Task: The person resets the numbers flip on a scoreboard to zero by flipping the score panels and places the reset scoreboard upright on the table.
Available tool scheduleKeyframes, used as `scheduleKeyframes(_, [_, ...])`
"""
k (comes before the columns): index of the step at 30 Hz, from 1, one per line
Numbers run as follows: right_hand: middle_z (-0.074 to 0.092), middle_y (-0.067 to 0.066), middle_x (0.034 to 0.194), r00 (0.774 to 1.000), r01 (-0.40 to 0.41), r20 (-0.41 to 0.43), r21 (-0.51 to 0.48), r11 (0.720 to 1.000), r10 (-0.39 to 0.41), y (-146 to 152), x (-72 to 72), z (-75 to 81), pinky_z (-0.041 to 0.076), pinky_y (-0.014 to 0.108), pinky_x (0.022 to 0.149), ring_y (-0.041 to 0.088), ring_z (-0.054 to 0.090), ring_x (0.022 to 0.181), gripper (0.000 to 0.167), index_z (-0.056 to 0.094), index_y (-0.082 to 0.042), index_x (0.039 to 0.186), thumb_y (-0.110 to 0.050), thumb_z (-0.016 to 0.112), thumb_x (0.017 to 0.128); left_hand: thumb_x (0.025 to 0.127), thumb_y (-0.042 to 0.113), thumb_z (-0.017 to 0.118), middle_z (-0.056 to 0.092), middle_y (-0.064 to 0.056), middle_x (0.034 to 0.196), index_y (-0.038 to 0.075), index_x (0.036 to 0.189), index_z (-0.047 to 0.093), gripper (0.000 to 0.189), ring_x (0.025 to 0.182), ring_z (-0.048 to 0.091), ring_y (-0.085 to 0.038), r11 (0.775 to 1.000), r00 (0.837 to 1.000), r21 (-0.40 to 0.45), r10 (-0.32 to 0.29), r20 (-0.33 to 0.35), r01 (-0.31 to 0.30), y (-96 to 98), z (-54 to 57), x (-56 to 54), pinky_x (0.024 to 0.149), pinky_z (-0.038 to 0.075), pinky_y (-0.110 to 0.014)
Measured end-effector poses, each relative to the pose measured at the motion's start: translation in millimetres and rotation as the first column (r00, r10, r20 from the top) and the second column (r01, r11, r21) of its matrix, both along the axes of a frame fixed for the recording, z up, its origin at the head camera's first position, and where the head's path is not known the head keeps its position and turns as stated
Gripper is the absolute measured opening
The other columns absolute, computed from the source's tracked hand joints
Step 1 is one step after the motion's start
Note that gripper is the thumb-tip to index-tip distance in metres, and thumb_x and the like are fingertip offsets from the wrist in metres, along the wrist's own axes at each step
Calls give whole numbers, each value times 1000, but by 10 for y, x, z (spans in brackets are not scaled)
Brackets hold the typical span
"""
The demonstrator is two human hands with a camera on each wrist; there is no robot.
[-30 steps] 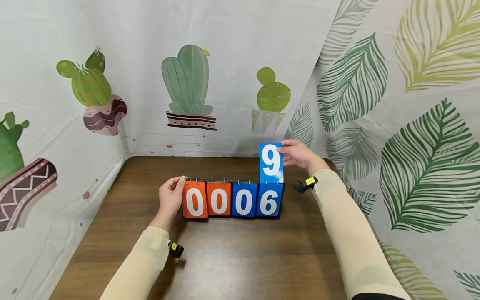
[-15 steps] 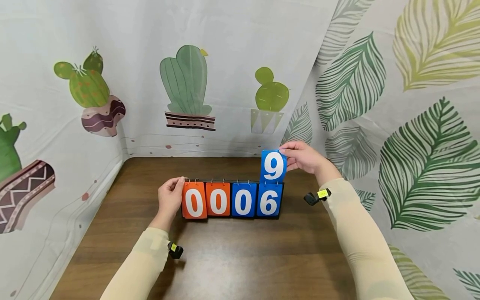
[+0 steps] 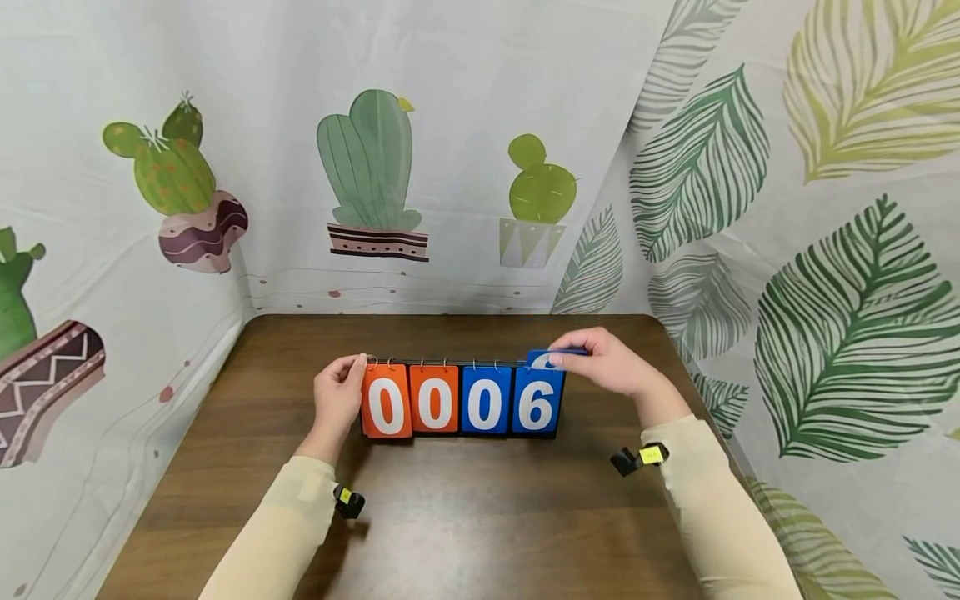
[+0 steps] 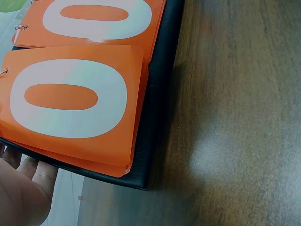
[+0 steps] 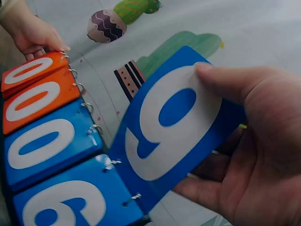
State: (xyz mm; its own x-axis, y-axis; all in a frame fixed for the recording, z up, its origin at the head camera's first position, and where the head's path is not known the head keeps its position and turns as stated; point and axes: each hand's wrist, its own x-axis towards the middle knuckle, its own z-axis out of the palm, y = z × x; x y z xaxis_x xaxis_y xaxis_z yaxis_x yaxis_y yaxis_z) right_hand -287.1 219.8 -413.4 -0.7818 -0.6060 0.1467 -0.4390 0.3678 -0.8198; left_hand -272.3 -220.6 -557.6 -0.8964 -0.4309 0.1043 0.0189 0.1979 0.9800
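A flip scoreboard (image 4: pixel 156 113) with a black backing stands tilted on the table, reading 0006 in the head view. Its two left cards, such as the orange card (image 3: pixel 387 402), are orange, and the two right ones blue. My left hand (image 3: pixel 336 402) grips the board's left end, thumb at the top corner and fingers behind. With thumb and fingers, my right hand (image 3: pixel 609 367) pinches a blue number card (image 5: pixel 181 113) marked 9, hinged on rings above the blue 6 card (image 3: pixel 536 402). That pinched card leans back, almost edge-on from the head.
The brown wooden table (image 3: pixel 465 517) extends in front of the board. A white curtain (image 3: pixel 465 50) printed with cacti hangs right behind the table, and a leaf-print curtain (image 3: pixel 855 333) borders it on the right. Each sleeve carries a small black wrist camera (image 3: pixel 628 458).
The right hand has moved down and tipped the 9 card from upright to leaning far back behind the board's top edge. The left hand has kept its place.
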Motion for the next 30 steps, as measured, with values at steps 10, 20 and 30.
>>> scheduleKeyframes(10, [72, 6, 131, 992, 25, -129, 185, 982, -1, -127, 551, -233, 57, 44, 100, 25, 69, 118, 30, 72, -12, 129, -14, 64, 100, 98, 47, 68, 72, -10, 106, 10, 117, 75, 42, 84, 65, -11, 1000, 1000, 2, -1, 24, 1, 1, 10, 7, 70, 55, -16])
scheduleKeyframes(20, [69, 11, 136, 964, 113, -265, 294, 949, -33, -253, 784, -593, 44, 55, 113, 36, 58, 137, 31, 72, -10, 129, -11, 61, 101, 98, 49, 66, 72, -13, 110, 11, 120, 75, 45, 86, 64, -10, 1000, 999, -5, 3, 48, -2, -3, 8, 7, 72, 54, -15])
scheduleKeyframes(30, [56, 7, 153, 951, 234, -282, 393, 889, -125, -383, 871, -1044, 36, 54, 120, 31, 39, 152, 36, 68, -16, 137, -26, 61, 103, 97, 48, 69, 72, -6, 102, 11, 116, 76, 43, 83, 65, -11, 1000, 1000, 5, 1, 18, -1, -10, -30, -28, 70, 55, -16])
